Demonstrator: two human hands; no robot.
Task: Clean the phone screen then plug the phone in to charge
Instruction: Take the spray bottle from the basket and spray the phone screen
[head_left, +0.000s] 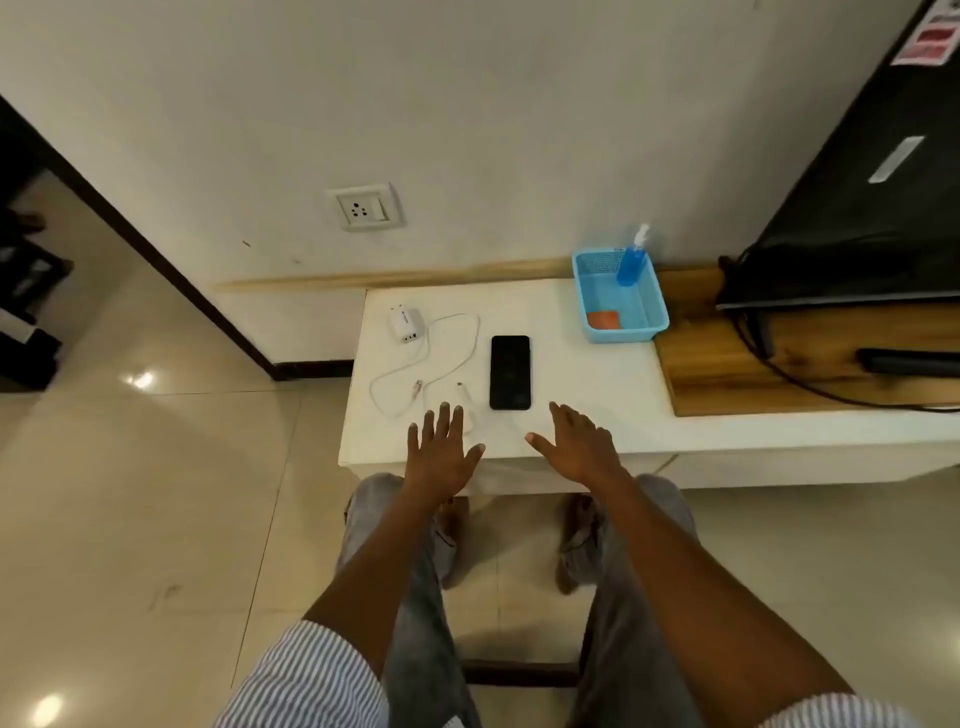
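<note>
Glossy white bench (597, 395): flat black phone (510, 372) mid-surface, looped white cable (467, 332) toward left edge. Left hand (441, 452) and right hand (576, 441) at front edge, fingers spread, gripping nothing.

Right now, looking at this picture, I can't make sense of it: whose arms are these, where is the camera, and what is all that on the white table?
There is no machine here. A person wears a wide-angle camera on the head, so you look down along their own arms. The left hand and the right hand are spread open over the near edge of the white table; neither holds anything.

On the table lies a black phone, screen dark. To its left are a white charger plug and a loose white cable, not connected to the phone. To the right stands a blue basket holding a blue spray bottle and an orange cloth. A wall socket sits above the table. Nothing has been cleaned or plugged in yet, as far as one can tell.
</note>
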